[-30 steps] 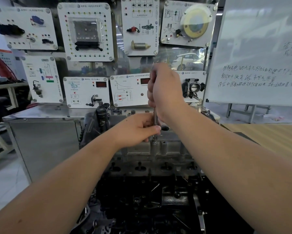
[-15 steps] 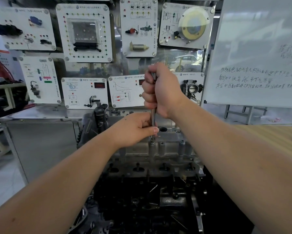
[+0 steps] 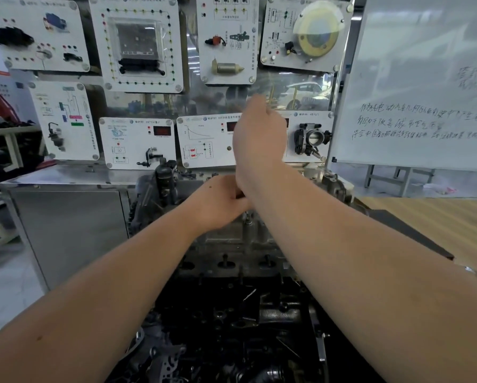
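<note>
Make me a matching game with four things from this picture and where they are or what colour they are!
Things:
1 whiteboard
2 round disc
3 throttle body
4 left hand

Clues:
A yellow
B low, over the engine
C covered in handwriting
D grey metal, just left of the whiteboard

Pairs: 1-C, 2-A, 3-D, 4-B

White training panels on back wall; handwritten whiteboard right; steel cabinet left; pale floor.
</note>
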Tool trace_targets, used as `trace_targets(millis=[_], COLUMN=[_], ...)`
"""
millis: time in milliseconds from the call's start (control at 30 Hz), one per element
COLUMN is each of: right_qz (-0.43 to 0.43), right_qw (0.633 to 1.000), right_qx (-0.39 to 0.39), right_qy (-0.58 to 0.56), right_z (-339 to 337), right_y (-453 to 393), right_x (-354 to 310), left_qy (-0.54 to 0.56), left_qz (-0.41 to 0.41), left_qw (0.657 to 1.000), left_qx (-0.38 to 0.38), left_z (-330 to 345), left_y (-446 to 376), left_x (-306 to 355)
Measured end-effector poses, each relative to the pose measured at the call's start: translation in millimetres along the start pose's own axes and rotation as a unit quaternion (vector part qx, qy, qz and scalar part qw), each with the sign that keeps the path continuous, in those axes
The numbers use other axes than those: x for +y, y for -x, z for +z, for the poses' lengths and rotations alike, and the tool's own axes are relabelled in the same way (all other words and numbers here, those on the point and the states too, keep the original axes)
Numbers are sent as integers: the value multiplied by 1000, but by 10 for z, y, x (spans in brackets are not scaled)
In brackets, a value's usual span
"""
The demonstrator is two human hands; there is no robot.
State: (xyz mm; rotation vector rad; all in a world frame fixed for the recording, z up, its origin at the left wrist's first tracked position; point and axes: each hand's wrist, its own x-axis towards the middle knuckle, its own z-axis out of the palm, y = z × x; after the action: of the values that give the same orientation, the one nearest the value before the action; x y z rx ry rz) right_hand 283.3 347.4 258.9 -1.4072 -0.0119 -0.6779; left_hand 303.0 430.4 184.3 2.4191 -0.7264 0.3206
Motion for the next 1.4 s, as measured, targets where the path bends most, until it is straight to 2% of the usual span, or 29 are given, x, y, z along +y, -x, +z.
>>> trace_targets(millis=[100, 200, 367, 467, 567, 633, 700, 867, 1033, 1133, 1233, 1333, 1400], right_qz=[-11, 15, 62, 87, 93, 105, 126, 137, 118, 102, 80, 59, 14], right_qw=[1000, 1000, 993, 984, 954, 938, 929, 907, 930, 964, 979, 980, 985], right_qx=[12, -18, -82, -142, -275, -318, -329, -366, -314, -215, -141, -126, -120], right_qy=[27, -4, -49, -69, -75, -93, -116, -158, -153, -121, -127, -140, -123], right_z=[58, 30, -18, -75, -161, -202, -238, -331, -331, -285, -251, -233, -232], right_y=[-36, -77, -128, -169, -235, -301, -360, -411, -319, -249, -237, -213, -199], right_x=[-4, -35, -5, 14, 40, 49, 72, 126, 137, 133, 127, 153, 214], left_qy=[-4, -10, -22, -34, -54, -67, -50, 73, 82, 69, 35, 33, 37], left_qz=[-2, 12, 5, 3, 0, 0, -3, 6, 3, -6, -9, -23, -23], left_qw=[1000, 999, 999, 997, 994, 995, 998, 996, 996, 997, 999, 999, 999], left_qx=[17, 42, 40, 68, 90, 67, 25, -59, -38, -26, -18, -15, -15], left_z=[17, 47, 56, 99, 124, 99, 67, 27, 34, 24, 25, 43, 50], left_y=[-14, 3, 14, 29, 20, -3, -23, -39, -44, -41, -45, -30, -26], left_x=[-27, -66, -35, -28, -18, -5, -31, -133, -177, -161, -129, -92, -89])
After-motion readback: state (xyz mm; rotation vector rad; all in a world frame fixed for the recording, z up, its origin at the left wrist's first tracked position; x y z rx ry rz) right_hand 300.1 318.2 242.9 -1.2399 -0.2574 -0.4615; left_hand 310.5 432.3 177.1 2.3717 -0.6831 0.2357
